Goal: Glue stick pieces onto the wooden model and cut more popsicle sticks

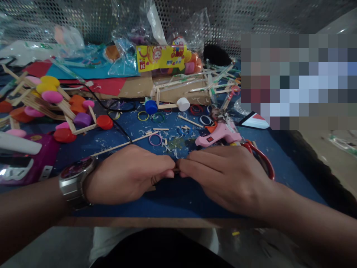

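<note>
My left hand (125,175), with a metal wristwatch (76,178) on its wrist, is closed in a pinch near the table's front edge. Its fingertips almost meet those of my right hand (228,176), which is pinched too. A short bit of a thin wooden stick (176,170) shows between the two sets of fingers; the rest is hidden. Beneath my left hand a small flat wooden end (151,188) sticks out. Just beyond my right hand lie a pink glue gun (219,134) and red-handled scissors (263,158).
Stick models with coloured caps (52,96) stand at the left, behind a purple device (46,149). Rubber bands, a blue cap (151,107), a white cap (183,104) and glue scraps litter the blue table (178,204). Plastic bags and a yellow-labelled pack (161,57) lie at the back.
</note>
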### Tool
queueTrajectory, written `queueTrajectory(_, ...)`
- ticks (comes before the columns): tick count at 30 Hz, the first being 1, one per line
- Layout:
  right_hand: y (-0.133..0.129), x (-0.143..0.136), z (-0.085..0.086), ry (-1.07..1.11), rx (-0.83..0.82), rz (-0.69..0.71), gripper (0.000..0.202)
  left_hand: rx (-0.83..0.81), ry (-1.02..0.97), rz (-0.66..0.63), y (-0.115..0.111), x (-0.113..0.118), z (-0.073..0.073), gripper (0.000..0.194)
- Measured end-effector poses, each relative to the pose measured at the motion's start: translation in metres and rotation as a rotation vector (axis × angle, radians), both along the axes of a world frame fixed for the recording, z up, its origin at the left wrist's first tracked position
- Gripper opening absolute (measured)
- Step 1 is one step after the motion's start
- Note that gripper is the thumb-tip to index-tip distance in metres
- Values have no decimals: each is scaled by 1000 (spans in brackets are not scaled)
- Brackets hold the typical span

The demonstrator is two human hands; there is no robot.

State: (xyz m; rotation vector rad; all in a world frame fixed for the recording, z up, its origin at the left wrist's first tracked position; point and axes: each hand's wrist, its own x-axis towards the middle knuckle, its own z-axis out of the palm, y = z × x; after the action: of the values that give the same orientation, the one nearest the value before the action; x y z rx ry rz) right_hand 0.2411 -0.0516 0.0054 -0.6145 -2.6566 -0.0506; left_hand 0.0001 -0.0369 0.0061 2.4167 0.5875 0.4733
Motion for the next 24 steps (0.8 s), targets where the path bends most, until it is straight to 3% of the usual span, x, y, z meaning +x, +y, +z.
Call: queueTrajectory(24,-1,0,2,6,-20,8,29,-21,-67,-33,1,0,-4,25)
